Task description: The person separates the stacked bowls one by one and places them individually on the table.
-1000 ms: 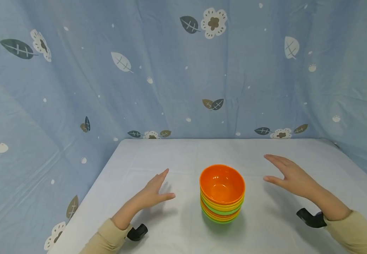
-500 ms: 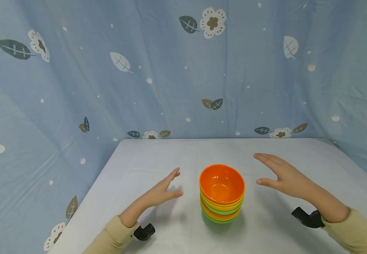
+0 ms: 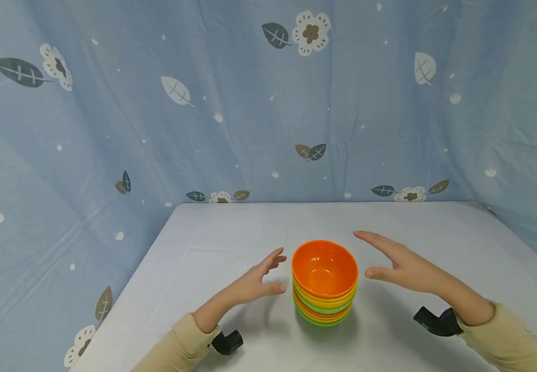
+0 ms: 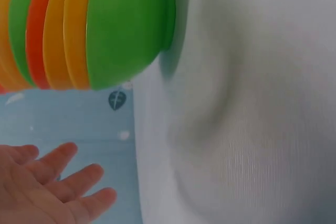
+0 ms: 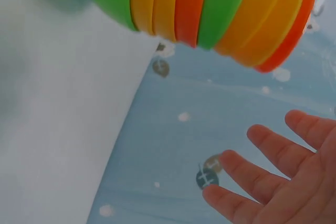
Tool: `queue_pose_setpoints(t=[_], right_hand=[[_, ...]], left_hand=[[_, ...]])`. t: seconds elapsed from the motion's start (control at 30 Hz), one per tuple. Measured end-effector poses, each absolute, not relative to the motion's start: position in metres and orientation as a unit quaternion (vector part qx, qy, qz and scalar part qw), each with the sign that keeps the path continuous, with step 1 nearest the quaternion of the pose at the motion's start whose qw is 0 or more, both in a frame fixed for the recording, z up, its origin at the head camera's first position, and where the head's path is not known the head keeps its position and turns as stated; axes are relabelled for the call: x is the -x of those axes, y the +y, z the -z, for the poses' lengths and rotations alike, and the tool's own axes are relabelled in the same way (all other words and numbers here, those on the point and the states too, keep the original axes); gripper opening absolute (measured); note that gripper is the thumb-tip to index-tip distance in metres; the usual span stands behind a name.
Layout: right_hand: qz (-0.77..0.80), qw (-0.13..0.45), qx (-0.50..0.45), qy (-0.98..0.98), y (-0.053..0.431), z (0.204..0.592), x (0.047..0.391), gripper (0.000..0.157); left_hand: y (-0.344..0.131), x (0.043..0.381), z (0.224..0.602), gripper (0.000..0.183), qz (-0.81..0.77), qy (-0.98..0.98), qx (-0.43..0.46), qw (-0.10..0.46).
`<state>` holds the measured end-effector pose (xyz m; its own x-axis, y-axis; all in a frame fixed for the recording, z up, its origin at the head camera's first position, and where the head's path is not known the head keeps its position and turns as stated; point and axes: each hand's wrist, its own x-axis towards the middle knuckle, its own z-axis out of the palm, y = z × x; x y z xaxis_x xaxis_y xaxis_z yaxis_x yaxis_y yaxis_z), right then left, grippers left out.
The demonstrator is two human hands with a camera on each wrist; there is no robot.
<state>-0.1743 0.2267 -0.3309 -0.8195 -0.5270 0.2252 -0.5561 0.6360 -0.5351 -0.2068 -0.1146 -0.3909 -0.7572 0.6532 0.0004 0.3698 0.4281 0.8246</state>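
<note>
A stack of nested bowls [image 3: 325,268] stands upright on the white table, an orange one on top and yellow, orange and green ones below. In the left wrist view the lowest bowl [image 4: 123,30] is green and sits on the cloth. My left hand [image 3: 254,283] hovers just left of the stack, thumb and fingers spread apart and holding nothing. On the other side, my right hand [image 3: 403,266] is also spread, with its palm toward the bowls and a slightly wider gap. Both wrist views show the fingers extended, apart from the bowls.
The white-covered table [image 3: 231,222] meets a blue curtain [image 3: 250,103] printed with leaves and flowers at its back and sides. A black wrist mount sits under the left wrist [image 3: 227,342] and another under the right wrist [image 3: 438,321].
Both hands have moved inward toward the stack, the left going right and the right going left. The bowls have stayed in place.
</note>
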Motion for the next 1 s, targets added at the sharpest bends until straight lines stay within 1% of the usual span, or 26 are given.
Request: queue_pose_setpoints(t=[0.17,0.4,0.67,0.9,1.0], right_hand=[[-0.318,0.012,-0.312,-0.895,0.221,0.336,0.174,0.074],[-0.347,0.007,-0.336,-0.876,0.216,0.344,0.176,0.074],[-0.376,-0.010,-0.342,-0.861,0.207,0.350,0.176,0.079],[-0.416,-0.028,-0.352,-0.838,0.200,0.358,0.176,0.079],[-0.427,-0.031,-0.352,-0.832,0.198,0.360,0.176,0.081]], left_hand=[[-0.103,0.206,0.392,0.096,-0.440,0.817,-0.330,0.172],[-0.088,0.203,0.394,0.097,-0.466,0.785,-0.371,0.171],[-0.076,0.199,0.398,0.106,-0.498,0.766,-0.360,0.185],[-0.072,0.198,0.402,0.101,-0.520,0.748,-0.378,0.168],[-0.071,0.197,0.402,0.098,-0.529,0.741,-0.379,0.167]])
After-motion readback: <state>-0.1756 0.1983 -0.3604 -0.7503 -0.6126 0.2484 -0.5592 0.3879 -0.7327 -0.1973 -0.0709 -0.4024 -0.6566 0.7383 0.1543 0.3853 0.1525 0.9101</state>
